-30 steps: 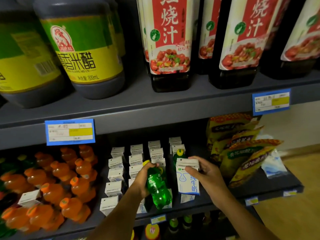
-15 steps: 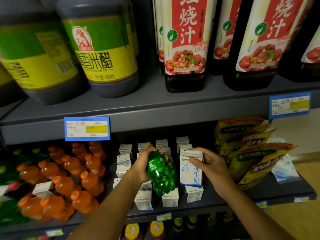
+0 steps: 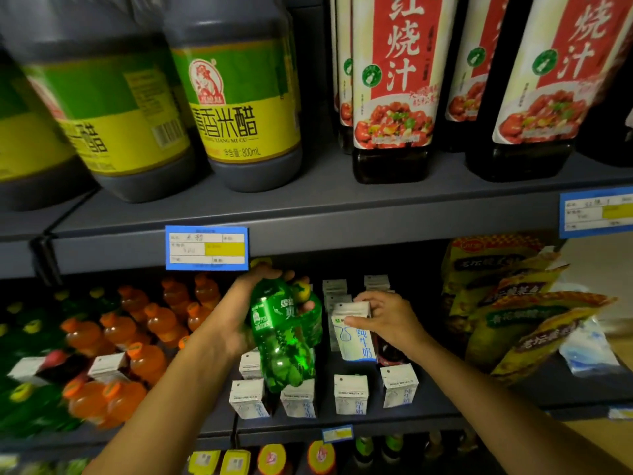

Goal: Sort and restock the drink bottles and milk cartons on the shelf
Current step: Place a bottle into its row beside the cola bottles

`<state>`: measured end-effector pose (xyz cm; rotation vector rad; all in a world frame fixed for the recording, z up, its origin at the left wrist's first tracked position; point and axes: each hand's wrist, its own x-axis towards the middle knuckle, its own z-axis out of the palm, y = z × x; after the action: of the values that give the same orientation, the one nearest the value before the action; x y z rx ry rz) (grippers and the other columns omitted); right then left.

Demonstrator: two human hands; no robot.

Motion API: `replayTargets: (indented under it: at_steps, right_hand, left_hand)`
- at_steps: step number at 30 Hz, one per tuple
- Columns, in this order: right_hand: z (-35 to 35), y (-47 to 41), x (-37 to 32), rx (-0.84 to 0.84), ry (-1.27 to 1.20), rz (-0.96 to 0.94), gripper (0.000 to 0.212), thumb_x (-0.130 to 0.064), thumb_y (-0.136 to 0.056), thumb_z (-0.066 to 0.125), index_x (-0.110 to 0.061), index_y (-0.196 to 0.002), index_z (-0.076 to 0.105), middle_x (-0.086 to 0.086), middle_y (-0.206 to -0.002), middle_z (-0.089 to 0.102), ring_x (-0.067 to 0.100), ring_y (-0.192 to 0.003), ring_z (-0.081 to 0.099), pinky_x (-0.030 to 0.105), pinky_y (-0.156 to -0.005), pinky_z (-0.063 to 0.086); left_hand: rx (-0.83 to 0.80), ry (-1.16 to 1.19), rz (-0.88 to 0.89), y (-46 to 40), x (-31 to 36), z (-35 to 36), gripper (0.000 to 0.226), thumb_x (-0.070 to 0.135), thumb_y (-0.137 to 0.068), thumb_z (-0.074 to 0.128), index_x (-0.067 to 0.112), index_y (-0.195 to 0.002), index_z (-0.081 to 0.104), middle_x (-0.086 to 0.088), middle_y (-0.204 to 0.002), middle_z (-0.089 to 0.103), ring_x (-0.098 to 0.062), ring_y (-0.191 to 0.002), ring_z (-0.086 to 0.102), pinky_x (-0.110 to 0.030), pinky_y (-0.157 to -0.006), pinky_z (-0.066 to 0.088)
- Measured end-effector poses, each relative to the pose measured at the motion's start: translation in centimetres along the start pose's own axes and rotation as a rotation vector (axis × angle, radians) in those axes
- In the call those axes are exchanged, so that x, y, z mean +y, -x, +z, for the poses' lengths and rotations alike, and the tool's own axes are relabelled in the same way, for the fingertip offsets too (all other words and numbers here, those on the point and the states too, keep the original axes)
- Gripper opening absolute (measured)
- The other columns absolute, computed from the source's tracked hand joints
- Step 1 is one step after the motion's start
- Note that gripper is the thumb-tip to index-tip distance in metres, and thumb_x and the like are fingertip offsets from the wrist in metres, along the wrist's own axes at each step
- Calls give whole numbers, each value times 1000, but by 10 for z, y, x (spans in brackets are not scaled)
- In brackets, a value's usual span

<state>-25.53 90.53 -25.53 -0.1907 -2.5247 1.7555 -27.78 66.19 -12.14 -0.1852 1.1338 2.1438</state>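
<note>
My left hand (image 3: 239,313) grips green soda bottles (image 3: 284,337) by their upper part, lifted above the front milk cartons; two yellow caps show near my fingers. My right hand (image 3: 387,320) holds the top of a white milk carton (image 3: 352,337) with blue lettering, raised and tilted above the shelf. Small white milk cartons (image 3: 351,394) stand in rows on the grey middle shelf (image 3: 376,423). Orange drink bottles (image 3: 154,323) crowd the shelf's left part, with green bottles (image 3: 20,399) further left.
Two stray milk cartons (image 3: 106,366) lie among the orange bottles. Yellow snack bags (image 3: 513,303) fill the shelf's right end. The shelf above carries big vinegar jugs (image 3: 239,97) and sauce bottles (image 3: 394,90). A blue price tag (image 3: 206,247) hangs just above my left hand.
Both hands have risen: the green bottles moved up under the upper shelf's edge, and the milk carton is lifted higher. The view has shifted left and closer.
</note>
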Motion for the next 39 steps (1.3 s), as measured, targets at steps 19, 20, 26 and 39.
replayTargets:
  at_steps: [19, 20, 26, 39]
  right_hand:
    - [61, -23, 65, -246, 641, 196, 57, -22, -79, 80, -23, -130, 55, 4, -136, 55, 21, -122, 56, 33, -103, 47]
    - [63, -24, 68, -251, 651, 197, 56, -20, -80, 79, -22, -130, 55, 4, -136, 55, 22, -122, 57, 32, -102, 48]
    - [64, -24, 73, -219, 619, 192, 55, -17, -80, 79, -20, -131, 57, 4, -136, 58, 19, -120, 59, 27, -98, 50]
    - [68, 13, -57, -327, -114, -189, 105, -36, -57, 93, -44, -144, 35, -22, -140, 52, -1, -130, 48, 20, -103, 43]
  left_hand:
    - [-2, -150, 71, 29, 9, -44, 16, 23, -76, 62, 12, -74, 74, -18, -94, 71, -37, -82, 72, -45, -68, 60]
    - [-6, -156, 77, 29, 9, -45, 17, 23, -77, 62, 12, -75, 74, -18, -93, 71, -37, -82, 72, -45, -69, 60]
    - [-25, -200, 59, 22, 17, -53, 24, 23, -64, 76, 9, -84, 76, -20, -94, 71, -41, -90, 70, -48, -78, 58]
    - [-68, -234, 24, 25, 18, -18, 18, 21, -75, 66, 9, -82, 78, -18, -96, 72, -35, -81, 72, -44, -74, 60]
